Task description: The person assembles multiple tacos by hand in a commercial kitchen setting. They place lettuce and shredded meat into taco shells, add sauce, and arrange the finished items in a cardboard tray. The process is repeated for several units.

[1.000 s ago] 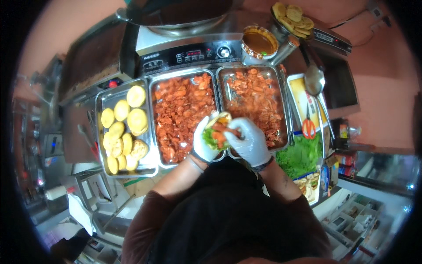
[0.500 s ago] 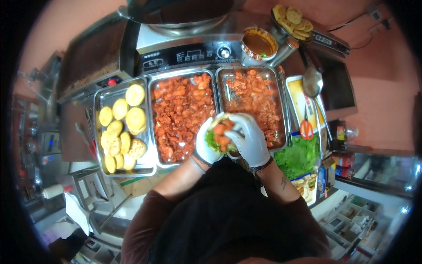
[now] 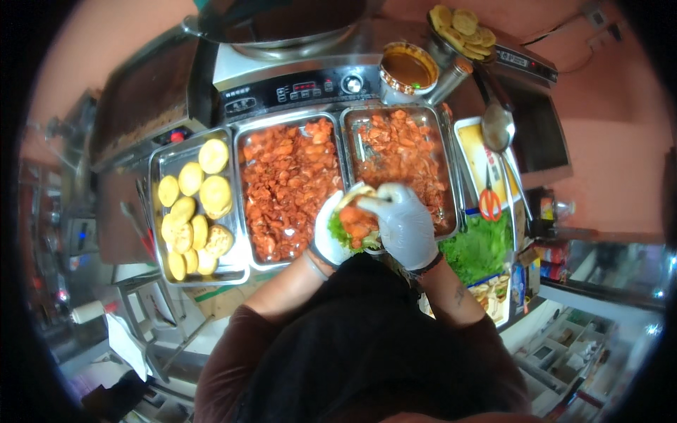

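Note:
In front of my body, my white-gloved left hand (image 3: 326, 236) cups a flatbread sandwich (image 3: 360, 224), its fingers wrapped round the outer side. Green lettuce and reddish meat pieces show in the open bread. My right hand (image 3: 410, 229), gloved too, closes its fingers and thumb at the sandwich's upper right edge, against bread and filling; the fingertips are partly hidden. Just beyond the hands lie two metal trays of reddish cooked meat: the middle one holds a thick layer of meat (image 3: 289, 183), while the right tray (image 3: 364, 146) shows some bare bottom.
A left tray (image 3: 168, 153) holds several round yellow flatbreads. To the right lie lettuce (image 3: 479, 247), orange-handled scissors (image 3: 489, 204) and a ladle (image 3: 498, 130). A sauce pot (image 3: 384, 81) stands behind the trays, near a bowl of flatbreads (image 3: 462, 32) and a control panel (image 3: 300, 92).
My right fingers have shifted from over the filling to the sandwich's upper right edge. More of the meat between my hands shows. The left hand keeps its hold.

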A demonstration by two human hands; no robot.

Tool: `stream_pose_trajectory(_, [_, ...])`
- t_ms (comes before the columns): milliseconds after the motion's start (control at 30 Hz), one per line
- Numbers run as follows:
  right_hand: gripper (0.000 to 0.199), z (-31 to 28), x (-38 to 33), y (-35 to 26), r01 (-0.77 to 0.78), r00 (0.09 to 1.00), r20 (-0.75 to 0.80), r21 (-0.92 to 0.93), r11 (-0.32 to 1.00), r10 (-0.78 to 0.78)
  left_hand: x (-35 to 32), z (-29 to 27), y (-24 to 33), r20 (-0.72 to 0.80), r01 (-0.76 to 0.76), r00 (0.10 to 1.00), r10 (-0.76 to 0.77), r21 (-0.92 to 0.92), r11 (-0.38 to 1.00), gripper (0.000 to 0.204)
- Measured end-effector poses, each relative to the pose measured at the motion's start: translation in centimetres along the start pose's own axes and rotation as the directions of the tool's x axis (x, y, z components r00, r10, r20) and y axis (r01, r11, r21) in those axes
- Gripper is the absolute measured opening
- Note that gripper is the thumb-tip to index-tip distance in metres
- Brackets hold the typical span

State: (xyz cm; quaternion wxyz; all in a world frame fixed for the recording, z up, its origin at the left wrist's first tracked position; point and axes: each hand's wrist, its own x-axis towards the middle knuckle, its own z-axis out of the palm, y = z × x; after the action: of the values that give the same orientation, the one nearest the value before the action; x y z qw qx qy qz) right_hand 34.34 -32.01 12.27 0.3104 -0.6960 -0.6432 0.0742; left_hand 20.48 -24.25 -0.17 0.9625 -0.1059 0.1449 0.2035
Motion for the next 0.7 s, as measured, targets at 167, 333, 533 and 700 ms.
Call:
stream_pose_trajectory(167, [0.037,0.3,-0.2,2.8,-0.024,0.986,-0.145,0.337,0.941,0.077,-0.1,1.4,-0.3,0.006,0.001,1.0,-0.001,0.018,1.0,0.051])
stream_pose_trajectory(333, [0.045,3.1,1.4,4.6,-0.288,0.956,0.27,0.804,0.52,0.112,1.2,-0.2,-0.5,0.056,-0.013,0.998,-0.001,0.265,0.964,0.056])
stream_pose_trajectory(533, [0.028,7.1,-1.0,5.9,-0.488,0.808,0.356,0.851,0.194,0.47,0.7,-0.8,0.6,0.08,0.099,0.991,-0.105,0.077,0.992,0.072])
stream_pose_trajectory(700, [0.027,8.7,-2.6,4.6,-0.362,0.902,0.253,0.885,0.293,0.349,-1.3,0.8,-0.5,-0.161,-0.01,0.987,0.014,0.027,1.0,0.06])
